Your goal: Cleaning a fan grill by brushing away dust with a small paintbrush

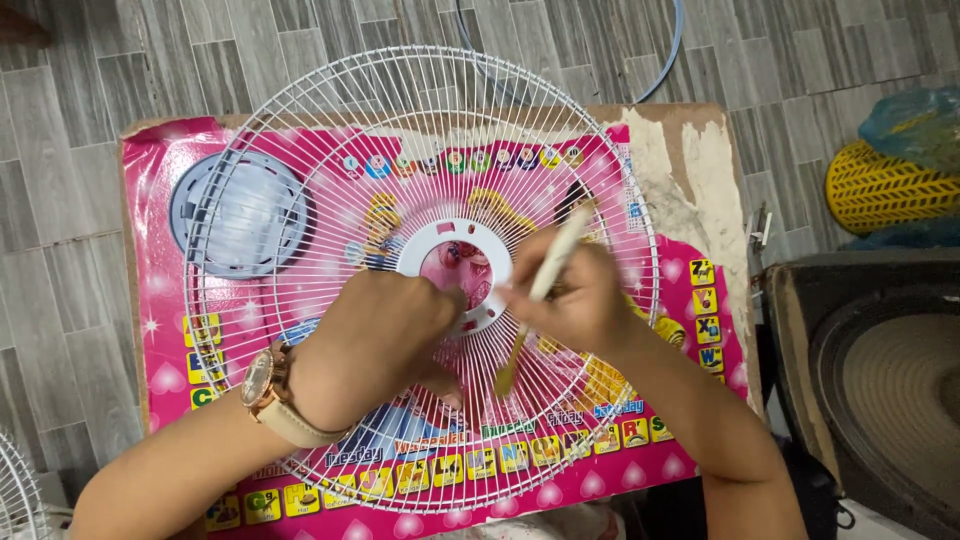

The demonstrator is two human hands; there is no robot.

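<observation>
A white wire fan grille [300, 130] lies flat on a pink picture-covered table [160, 330]. My left hand [375, 340], with a gold watch on a beige strap at the wrist, presses on the grille beside its white centre ring [425, 245]. My right hand [580, 295] holds a thin cream-handled brush [558, 255] slanted across the wires just right of the ring, with the brush end pointing down and left under the hand.
A round grey fan cover [235, 215] lies under the grille at the left. A dark speaker [880, 380] stands at the right, and a yellow basket [880, 185] behind it. Another wire grille edge [15, 490] shows at the bottom left. Grey tile floor surrounds the table.
</observation>
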